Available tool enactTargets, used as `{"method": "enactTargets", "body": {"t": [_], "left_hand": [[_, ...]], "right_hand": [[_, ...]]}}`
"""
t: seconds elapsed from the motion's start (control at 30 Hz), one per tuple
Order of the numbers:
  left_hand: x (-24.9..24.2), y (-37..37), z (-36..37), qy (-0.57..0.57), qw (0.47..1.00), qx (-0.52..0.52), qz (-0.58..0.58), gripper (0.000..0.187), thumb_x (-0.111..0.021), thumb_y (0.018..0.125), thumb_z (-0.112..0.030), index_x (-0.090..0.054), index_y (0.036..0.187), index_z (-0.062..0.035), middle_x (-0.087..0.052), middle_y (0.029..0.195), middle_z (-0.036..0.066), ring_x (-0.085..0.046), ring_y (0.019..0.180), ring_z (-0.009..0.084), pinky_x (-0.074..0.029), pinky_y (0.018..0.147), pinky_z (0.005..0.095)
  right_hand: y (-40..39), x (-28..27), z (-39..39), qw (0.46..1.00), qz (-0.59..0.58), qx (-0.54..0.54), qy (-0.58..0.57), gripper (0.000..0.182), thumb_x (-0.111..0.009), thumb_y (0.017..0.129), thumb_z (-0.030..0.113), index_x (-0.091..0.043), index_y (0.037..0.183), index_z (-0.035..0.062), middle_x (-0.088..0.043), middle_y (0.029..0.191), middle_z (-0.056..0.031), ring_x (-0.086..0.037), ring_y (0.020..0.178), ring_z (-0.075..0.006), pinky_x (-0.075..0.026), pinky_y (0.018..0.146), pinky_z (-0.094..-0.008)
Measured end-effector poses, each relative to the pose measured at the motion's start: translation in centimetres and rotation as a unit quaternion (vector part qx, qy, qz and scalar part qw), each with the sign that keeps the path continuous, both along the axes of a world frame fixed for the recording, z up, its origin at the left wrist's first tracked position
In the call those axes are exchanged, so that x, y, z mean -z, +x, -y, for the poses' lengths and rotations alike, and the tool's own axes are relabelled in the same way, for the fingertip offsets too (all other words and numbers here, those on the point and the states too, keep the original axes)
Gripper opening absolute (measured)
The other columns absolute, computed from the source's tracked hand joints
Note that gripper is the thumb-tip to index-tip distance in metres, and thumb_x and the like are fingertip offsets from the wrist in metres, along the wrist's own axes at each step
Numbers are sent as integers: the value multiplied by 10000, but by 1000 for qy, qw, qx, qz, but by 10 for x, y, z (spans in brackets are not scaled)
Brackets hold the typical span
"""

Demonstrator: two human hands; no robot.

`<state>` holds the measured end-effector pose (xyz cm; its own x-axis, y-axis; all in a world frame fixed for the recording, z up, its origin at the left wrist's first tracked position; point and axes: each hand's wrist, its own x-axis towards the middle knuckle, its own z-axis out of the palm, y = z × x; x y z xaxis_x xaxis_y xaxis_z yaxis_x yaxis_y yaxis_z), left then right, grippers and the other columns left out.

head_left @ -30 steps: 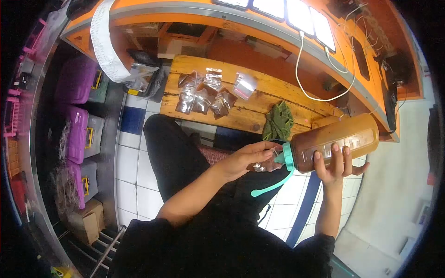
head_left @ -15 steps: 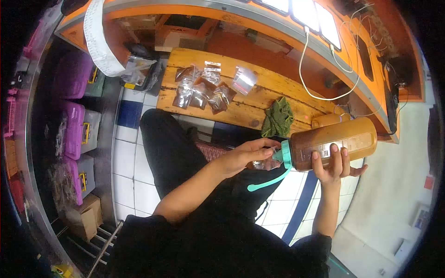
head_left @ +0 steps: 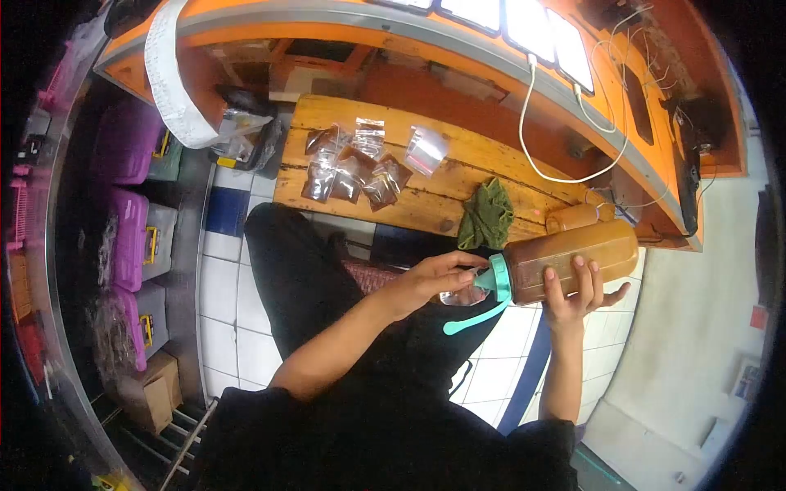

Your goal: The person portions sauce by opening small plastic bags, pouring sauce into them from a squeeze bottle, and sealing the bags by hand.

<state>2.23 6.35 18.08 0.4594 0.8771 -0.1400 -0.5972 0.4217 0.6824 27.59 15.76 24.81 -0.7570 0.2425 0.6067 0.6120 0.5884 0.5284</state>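
Note:
In my right hand (head_left: 577,290) lies a large squeeze bottle (head_left: 573,254) of brown sauce, tipped nearly sideways with its teal cap (head_left: 500,280) facing left. A teal strap (head_left: 475,320) dangles from the cap. My left hand (head_left: 430,282) pinches a small clear plastic bag (head_left: 463,295) around the bottle's nozzle. Part of the bag is hidden behind my fingers. On the wooden bench (head_left: 422,214) ahead, several small sachets of brown sauce (head_left: 352,173) lie in a heap. Beside them is a stack of clear bags (head_left: 426,150).
A green cloth (head_left: 486,214) and an orange-brown container (head_left: 571,218) are at the bench's right end. Above the bench runs an orange counter (head_left: 344,18) with plugged-in devices and a hanging white cable (head_left: 524,123). Purple-lidded boxes (head_left: 129,237) line the left shelf.
The bottle has shifted slightly left in the view, still tilted with its nozzle at the bag. Both hands keep their hold, and the whole view has moved a little.

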Motion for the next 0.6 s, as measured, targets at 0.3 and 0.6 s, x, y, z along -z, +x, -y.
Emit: {"method": "enactTargets", "body": {"t": [0.3,0.6], "left_hand": [[7,5,3,-28,999,-29,-11,590,-541,979,-317,-339,1449,-24,-654,1080,137,-633,1037,195,-478,910,325],[20,-6,7,-28,994,-99,37,452,-475,1001,-262,-436,1368,0,-643,1073,147,-621,1010,219,-466,909,326]], "right_hand": [[11,30,7,998,-21,38,-34,316,-666,849,423,-525,1132,412,-517,1256,4,-423,1261,-214,-81,1140,-655],[4,93,-14,863,-350,132,-339,779,-879,553,288,-531,1226,105,-571,1172,-116,-489,1151,-354,-159,1117,-569]]}}
